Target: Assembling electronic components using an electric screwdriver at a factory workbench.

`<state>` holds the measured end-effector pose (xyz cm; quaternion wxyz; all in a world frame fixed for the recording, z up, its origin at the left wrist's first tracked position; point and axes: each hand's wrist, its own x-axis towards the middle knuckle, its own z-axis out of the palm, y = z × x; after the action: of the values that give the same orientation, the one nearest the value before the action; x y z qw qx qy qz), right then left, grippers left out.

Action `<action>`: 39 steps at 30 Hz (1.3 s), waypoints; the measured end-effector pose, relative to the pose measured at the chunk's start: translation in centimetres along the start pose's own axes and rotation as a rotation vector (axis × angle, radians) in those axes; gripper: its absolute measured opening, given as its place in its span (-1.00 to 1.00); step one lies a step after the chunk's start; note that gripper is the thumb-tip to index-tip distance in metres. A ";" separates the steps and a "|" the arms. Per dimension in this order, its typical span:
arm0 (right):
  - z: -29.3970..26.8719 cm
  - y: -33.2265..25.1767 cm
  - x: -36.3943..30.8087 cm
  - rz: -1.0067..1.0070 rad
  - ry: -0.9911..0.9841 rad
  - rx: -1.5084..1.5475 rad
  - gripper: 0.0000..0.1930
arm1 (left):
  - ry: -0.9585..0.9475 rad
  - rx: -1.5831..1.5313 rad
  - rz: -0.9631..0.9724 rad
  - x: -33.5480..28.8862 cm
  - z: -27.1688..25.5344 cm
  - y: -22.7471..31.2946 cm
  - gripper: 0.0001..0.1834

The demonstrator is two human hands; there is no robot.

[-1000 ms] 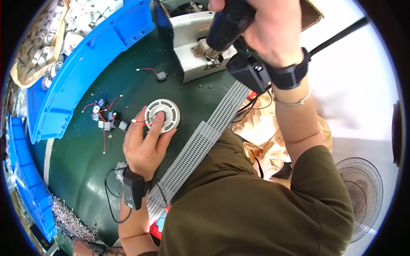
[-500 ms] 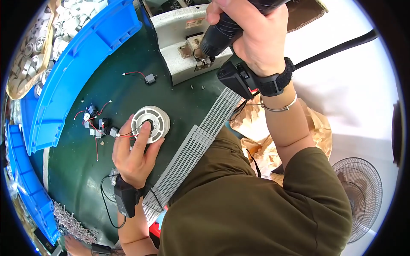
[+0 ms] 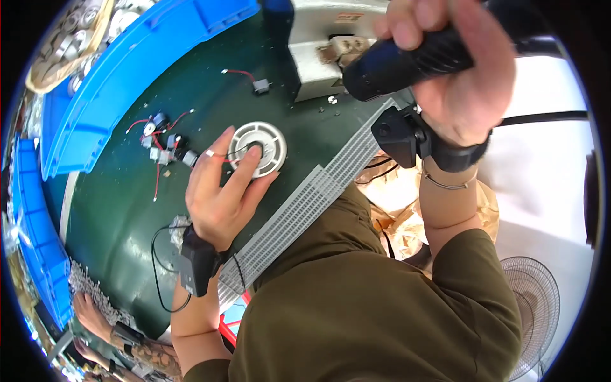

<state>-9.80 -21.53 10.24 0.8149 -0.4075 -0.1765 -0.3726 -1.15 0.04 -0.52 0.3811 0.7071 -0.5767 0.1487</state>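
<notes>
While the left hand (image 3: 219,207) holds a disc (image 3: 273,143) for apparent fastening, the right hand (image 3: 468,79) grips a driver (image 3: 385,71) likely needing aim.

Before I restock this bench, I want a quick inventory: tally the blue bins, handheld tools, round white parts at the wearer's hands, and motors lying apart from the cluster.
Blue bins: 2 in view
Black handheld tool: 1, in the right hand
Round white part: 1, at the left hand
Lone motor: 1
Total: 5
</notes>
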 end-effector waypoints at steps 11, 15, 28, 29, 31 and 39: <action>6.6 1.8 0.4 0.388 0.133 -0.521 -0.52 | 0.041 -0.017 -0.035 -0.2 0.1 0.1 -0.56; 6.1 2.6 0.0 0.357 0.111 -0.589 -0.50 | 0.048 -0.022 -0.043 -0.3 0.3 0.0 -0.57; 4.8 3.3 -0.7 0.286 -0.028 -0.657 -0.81 | 0.031 -0.025 -0.062 -0.3 0.4 0.1 -0.58; 5.0 3.1 -0.7 0.286 -0.027 -0.658 -0.81 | 0.031 -0.026 -0.061 -0.3 0.4 0.0 -0.58; 5.2 2.7 -0.5 0.340 -0.027 -0.604 -0.83 | 0.038 -0.037 -0.052 -0.2 0.4 0.1 -0.59; 6.5 3.0 0.7 0.401 -0.091 -0.811 -0.86 | 0.031 -0.052 -0.052 0.1 0.3 -0.2 -0.60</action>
<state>-7.00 -15.52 12.96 0.6368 -0.7358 0.0308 -0.2281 -0.97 -0.21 -0.71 0.4119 0.7093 -0.5560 0.1345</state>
